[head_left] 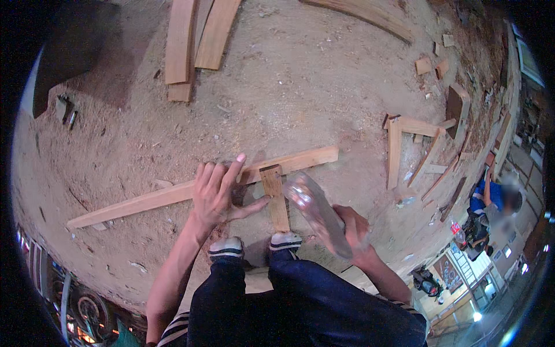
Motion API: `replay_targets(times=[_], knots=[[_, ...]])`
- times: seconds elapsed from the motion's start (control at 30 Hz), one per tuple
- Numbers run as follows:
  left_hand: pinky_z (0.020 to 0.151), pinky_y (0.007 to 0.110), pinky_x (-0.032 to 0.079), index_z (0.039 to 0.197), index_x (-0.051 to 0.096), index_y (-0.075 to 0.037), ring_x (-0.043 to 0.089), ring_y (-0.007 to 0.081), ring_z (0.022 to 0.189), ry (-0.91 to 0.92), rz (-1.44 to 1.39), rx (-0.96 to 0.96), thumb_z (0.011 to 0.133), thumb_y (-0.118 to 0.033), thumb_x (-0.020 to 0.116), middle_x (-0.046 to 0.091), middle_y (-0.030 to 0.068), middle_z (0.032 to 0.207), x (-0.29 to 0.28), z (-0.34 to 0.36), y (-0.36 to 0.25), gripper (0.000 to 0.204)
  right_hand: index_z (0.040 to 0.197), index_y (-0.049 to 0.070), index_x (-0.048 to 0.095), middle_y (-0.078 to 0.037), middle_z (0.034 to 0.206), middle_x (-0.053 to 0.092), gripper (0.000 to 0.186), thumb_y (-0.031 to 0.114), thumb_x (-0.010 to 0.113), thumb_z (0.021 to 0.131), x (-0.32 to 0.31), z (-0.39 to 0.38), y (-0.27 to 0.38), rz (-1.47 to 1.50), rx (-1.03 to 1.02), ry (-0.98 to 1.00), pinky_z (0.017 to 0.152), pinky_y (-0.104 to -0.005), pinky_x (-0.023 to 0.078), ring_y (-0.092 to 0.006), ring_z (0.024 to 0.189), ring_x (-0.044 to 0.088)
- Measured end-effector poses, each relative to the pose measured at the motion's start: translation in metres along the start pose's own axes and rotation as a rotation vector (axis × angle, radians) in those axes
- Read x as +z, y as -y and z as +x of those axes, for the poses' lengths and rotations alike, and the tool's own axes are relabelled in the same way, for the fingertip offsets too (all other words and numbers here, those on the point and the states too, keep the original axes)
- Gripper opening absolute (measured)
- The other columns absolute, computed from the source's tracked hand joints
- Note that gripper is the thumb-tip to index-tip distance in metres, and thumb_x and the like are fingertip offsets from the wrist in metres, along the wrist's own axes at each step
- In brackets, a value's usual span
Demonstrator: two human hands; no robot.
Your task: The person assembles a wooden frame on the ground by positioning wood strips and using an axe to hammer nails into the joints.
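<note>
Long beam (139, 203): matt wood, smooth-looking. Near short block (276, 202): matt wood. Right-hand tool (319, 215): glossy, metal-looking, blurred. Ground (277, 110): rough, matt earth.

Nothing legible anywhere in view. Two spots carry markings, both toward the right rim, small and bent by the lens:

- clear bottle (460, 236), near a person in blue (479, 195): red-and-white label (455, 226), colour blocks resolve, any print on it too small to read
- dark panel (450, 273), lower down, below the bottle: paler marks across its face, can't tell if lettering or just a pattern

Can't pull a word, number or logo off either one
</note>
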State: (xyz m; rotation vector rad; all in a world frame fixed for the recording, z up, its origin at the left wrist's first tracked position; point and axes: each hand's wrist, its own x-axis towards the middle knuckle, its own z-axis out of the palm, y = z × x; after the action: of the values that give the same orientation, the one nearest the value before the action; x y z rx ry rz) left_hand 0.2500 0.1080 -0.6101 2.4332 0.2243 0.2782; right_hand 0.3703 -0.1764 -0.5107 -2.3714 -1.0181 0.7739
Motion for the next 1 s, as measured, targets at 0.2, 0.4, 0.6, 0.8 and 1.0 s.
replay_targets(times=[0.2,0.4,0.6,0.8,1.0], knots=[[0.068,0.038,0.036,0.144,0.048,-0.002,0.042,0.022,0.072,0.022,0.014,0.036,0.067,-0.06,0.086,0.044,0.005,0.084,-0.001,0.0,0.005,0.104,0.119,-0.002,0.06,-0.017,0.096,0.067,0.054,0.02,0.078,0.074,0.007,-0.003,-0.015,-0.038,-0.125,-0.044,0.064,-0.0417,0.057,-0.0334,0.081,0.068],[0.069,0.039,0.038,0.143,0.047,-0.002,0.046,0.0231,0.075,0.079,-0.016,0.04,0.069,-0.058,0.085,0.046,0.0066,0.086,-0.003,0.0,0.005,0.101,0.123,0.002,0.056,-0.017,0.098,0.064,0.056,0.009,0.072,0.07,-0.016,0.021,-0.04,-0.351,-0.37,0.125,0.064,-0.0368,0.054,-0.031,0.081,0.065],[0.071,0.04,0.04,0.133,0.051,-0.002,0.05,0.0241,0.078,0.078,-0.033,0.037,0.069,-0.055,0.087,0.051,0.0083,0.091,-0.003,-0.001,0.004,0.091,0.122,0.0,0.056,-0.017,0.101,0.063,0.061,0.004,0.073,0.063,-0.02,0.048,-0.062,-0.425,-0.521,0.119,0.062,-0.0387,0.053,-0.0297,0.08,0.063],[0.071,0.039,0.04,0.136,0.047,-0.002,0.05,0.024,0.078,0.043,-0.067,0.081,0.068,-0.052,0.088,0.051,0.008,0.091,-0.003,-0.004,0.008,0.093,0.114,0.005,0.061,-0.014,0.094,0.064,0.042,0.007,0.07,0.073,-0.032,0.058,-0.042,-0.41,-0.521,0.085,0.059,-0.0344,0.052,-0.0256,0.077,0.063],[0.07,0.04,0.04,0.134,0.046,-0.002,0.05,0.0237,0.078,0.048,-0.068,0.063,0.068,-0.052,0.088,0.053,0.0083,0.092,0.0,-0.001,0.006,0.093,0.109,0.011,0.065,-0.009,0.086,0.061,0.031,0.012,0.067,0.078,-0.024,0.063,-0.052,-0.458,-0.597,0.052,0.055,-0.0309,0.05,-0.0214,0.073,0.062]])
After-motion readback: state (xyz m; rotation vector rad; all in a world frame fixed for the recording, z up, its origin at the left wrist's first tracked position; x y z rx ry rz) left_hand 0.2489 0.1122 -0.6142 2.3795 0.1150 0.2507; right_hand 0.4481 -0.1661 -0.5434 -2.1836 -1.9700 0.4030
